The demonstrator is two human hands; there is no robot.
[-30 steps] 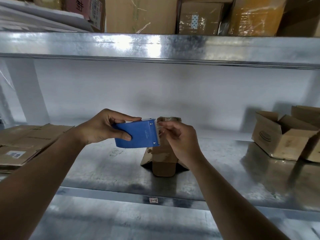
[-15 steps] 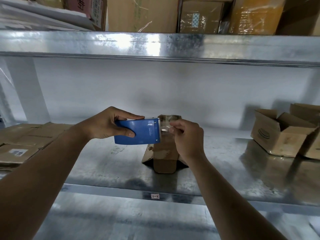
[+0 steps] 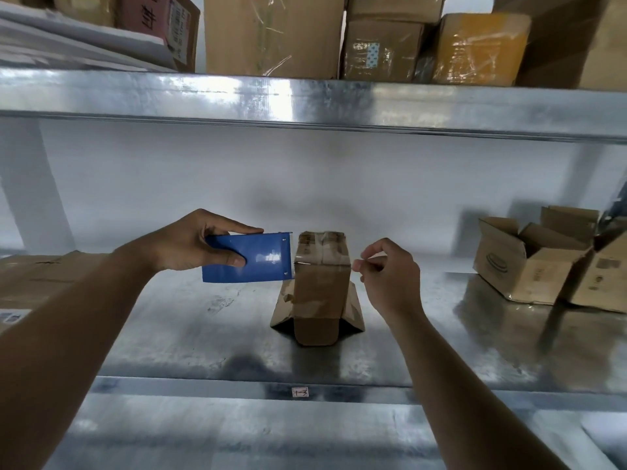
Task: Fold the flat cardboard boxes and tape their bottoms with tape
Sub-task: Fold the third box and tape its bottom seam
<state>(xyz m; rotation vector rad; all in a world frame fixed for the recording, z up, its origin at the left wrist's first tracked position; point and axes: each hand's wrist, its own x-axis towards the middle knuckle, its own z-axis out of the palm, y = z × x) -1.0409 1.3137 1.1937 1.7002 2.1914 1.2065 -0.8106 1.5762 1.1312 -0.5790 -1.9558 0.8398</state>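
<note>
My right hand [image 3: 386, 269] has pulled away from the blue tape dispenser [image 3: 249, 257]: half a second ago its fingertips were pinched right at the dispenser's toothed edge, and now they sit off to the right of the small box [image 3: 322, 283], with a clear strip of tape [image 3: 322, 262] drawn out between the two, across the upper part of the box. I can see the strip only as a faint glossy band, and I take it that thumb and forefinger are nipping its free end, since the fingers are curled tight together there. My left hand [image 3: 190, 245] grips the dispenser, thumb underneath and fingers over the top, just left of the box and about level with its top. The box stands upside down on the metal shelf [image 3: 203, 320], its closed bottom facing up and its loose flaps splayed on the shelf. To me this means enough tape is out, so the next step is to lay it over the bottom seam and press it down. Flat cardboard [image 3: 30, 283] waits on the left, finished boxes [image 3: 529, 262] sit on the right
</note>
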